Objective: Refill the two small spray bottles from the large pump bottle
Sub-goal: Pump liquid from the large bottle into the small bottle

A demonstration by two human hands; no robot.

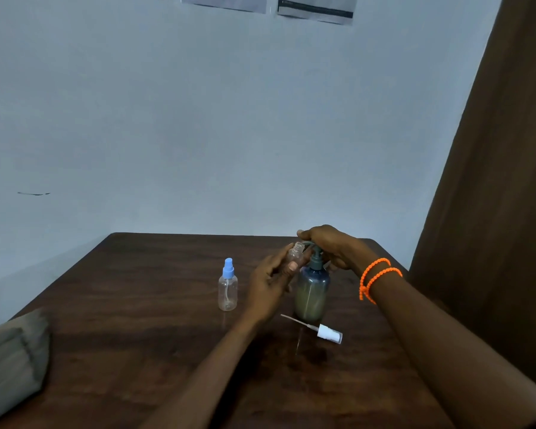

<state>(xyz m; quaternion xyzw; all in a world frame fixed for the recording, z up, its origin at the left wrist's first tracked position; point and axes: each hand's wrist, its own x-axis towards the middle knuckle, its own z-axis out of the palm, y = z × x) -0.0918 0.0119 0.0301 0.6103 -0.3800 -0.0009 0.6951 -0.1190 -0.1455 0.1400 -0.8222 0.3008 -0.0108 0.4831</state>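
A large grey-green pump bottle [312,292] stands upright near the middle of the dark wooden table [155,351]. My right hand [331,247] lies over its pump head, fingers curled round it. My left hand [271,281] holds a small clear spray bottle [295,254] with no cap, its open neck just under the pump spout. That bottle's white spray cap [328,333] with its dip tube lies on the table in front of the pump bottle. A second small clear spray bottle [228,286] with a blue cap stands upright to the left.
A grey folded cloth or cushion [11,357] lies at the table's left front edge. A brown curtain [502,212] hangs at the right, close to the table's far right corner. A pale wall stands behind the table.
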